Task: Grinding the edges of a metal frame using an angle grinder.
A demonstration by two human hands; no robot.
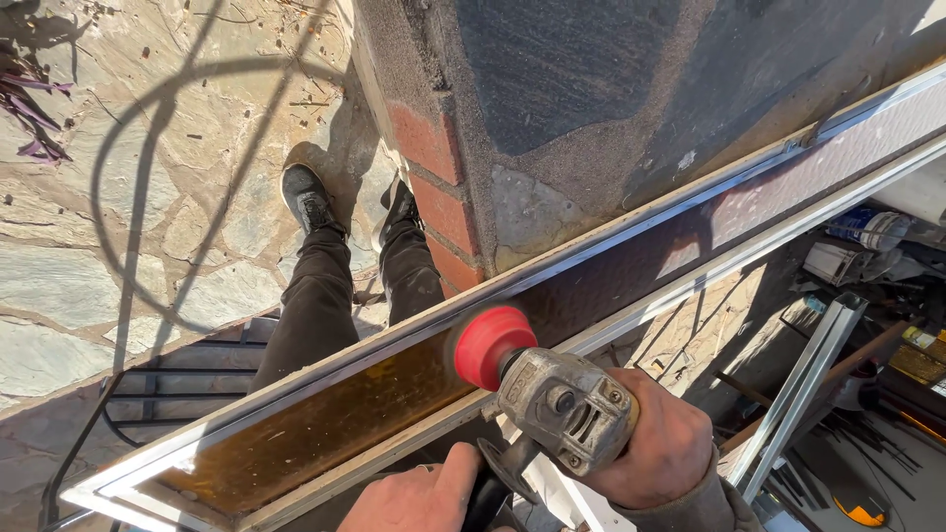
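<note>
1. Gripping the grey metal angle grinder [567, 409], the right hand [655, 443] has its fingers closed tight round the motor body. The left hand [419, 498] is curled shut on the tool's black side handle [507, 468], low at the frame's bottom edge.
2. The grinder's red round abrasive pad [488, 345] stands on edge against the near rail of a long, narrow metal-framed panel with an amber-brown textured centre [325, 424]; pad and rail look to be touching.
3. By my reading, the step in hand is sanding or polishing the bright frame edge. A further pass would call for steady, light pressure, with the pad kept off the brown infill.
4. The panel runs diagonally from lower left to upper right, resting against a red-brick pillar with a dark stone cap [552, 108].
5. Below lie sunlit irregular flagstone paving [148, 246] and the person's black shoes [310, 197].
6. At right stand a leaning silver aluminium ladder [803, 379] and scattered cans and tools in shade.
</note>
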